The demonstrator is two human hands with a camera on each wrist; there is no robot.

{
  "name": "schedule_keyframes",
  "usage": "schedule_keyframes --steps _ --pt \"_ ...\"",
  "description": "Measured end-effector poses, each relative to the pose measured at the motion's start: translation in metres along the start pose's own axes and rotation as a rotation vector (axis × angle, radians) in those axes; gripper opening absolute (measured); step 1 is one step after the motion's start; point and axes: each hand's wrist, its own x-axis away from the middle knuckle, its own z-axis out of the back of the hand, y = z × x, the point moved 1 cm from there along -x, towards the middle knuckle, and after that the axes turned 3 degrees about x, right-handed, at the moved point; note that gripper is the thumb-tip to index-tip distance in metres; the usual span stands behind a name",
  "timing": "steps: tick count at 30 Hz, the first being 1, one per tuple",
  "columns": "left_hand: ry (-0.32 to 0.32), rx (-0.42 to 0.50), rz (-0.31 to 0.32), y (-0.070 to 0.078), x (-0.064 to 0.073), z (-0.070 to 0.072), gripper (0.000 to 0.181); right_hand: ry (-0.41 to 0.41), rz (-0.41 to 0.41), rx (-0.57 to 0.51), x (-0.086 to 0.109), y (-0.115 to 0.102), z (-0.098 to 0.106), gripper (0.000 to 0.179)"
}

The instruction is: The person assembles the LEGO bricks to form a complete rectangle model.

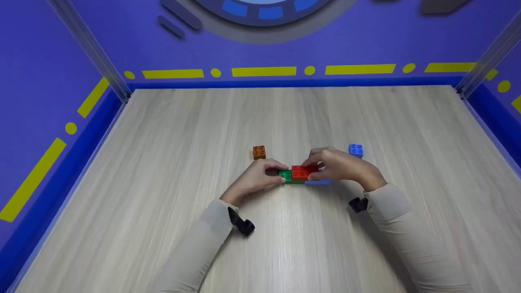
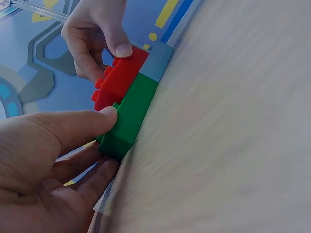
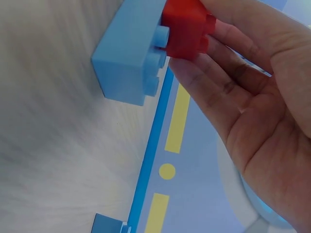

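In the head view a red brick (image 1: pixel 300 173) straddles the joint between a green brick (image 1: pixel 285 175) and a blue brick (image 3: pixel 124 63), which lie end to end on the table. My left hand (image 1: pixel 258 177) pinches the green brick at its free end, thumb on the near side. The red brick is held by my right hand (image 1: pixel 342 165) between thumb and fingers. Studs show on the blue brick's uncovered end in the right wrist view, and on the green brick's left end in the head view.
A small brown-orange brick (image 1: pixel 259 152) sits just beyond my left hand. Past my right wrist stands a small blue brick (image 1: pixel 355 150). Purple-blue walls with yellow marks (image 1: pixel 263 71) enclose the wooden table (image 1: pixel 203 122) at the back and sides.
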Motion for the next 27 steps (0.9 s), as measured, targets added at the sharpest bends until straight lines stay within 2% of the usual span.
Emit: schedule_keyframes --steps 9,18,23,27 --pt "-0.014 -0.014 0.000 0.004 0.002 0.006 0.036 -0.003 0.000 -0.027 -0.003 0.001 -0.001 0.031" --pt "-0.022 -0.070 -0.046 0.008 0.002 0.017 0.035 0.000 -0.014 -0.041 -0.004 0.000 -0.001 0.030" --pt "0.020 -0.077 -0.070 0.010 0.002 0.024 0.034 0.000 -0.012 -0.018 -0.004 0.001 -0.001 0.031" --pt "0.077 -0.099 -0.132 0.011 0.001 0.030 0.034 0.001 -0.008 -0.007 -0.004 0.000 -0.001 0.030"
